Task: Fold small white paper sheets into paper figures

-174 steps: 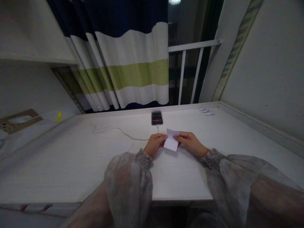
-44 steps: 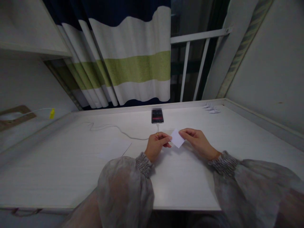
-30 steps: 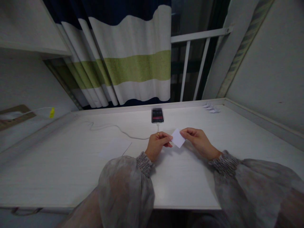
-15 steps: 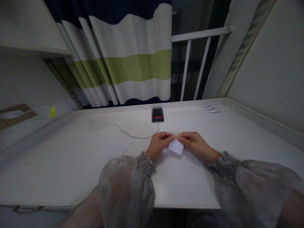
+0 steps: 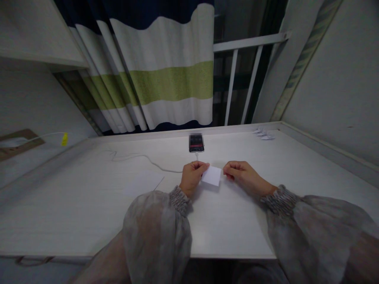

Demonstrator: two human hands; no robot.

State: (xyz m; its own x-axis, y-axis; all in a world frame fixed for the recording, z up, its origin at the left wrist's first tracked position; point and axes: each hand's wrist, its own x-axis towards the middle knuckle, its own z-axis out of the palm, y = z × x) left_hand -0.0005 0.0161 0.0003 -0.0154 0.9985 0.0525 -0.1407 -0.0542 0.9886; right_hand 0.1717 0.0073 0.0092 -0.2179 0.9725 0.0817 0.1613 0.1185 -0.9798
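A small square of white paper is pinched at its upper left corner by my left hand, thumb on top. It hangs slightly tilted above the desk. Just right of the paper, a narrow gap away, my right hand has its thumb and fingers pressed together, and no object shows in them. A phone with a blurred screen lies beyond my hands, a white cable running from it to the left.
White sheets of paper lie on the desk to the left of my left hand. Several small folded paper pieces sit in the far right corner. A curtain and white window bars stand behind the desk.
My right hand has let go of the paper and sits slightly apart from it. My left hand has moved a little left with the paper, which has turned flatter.
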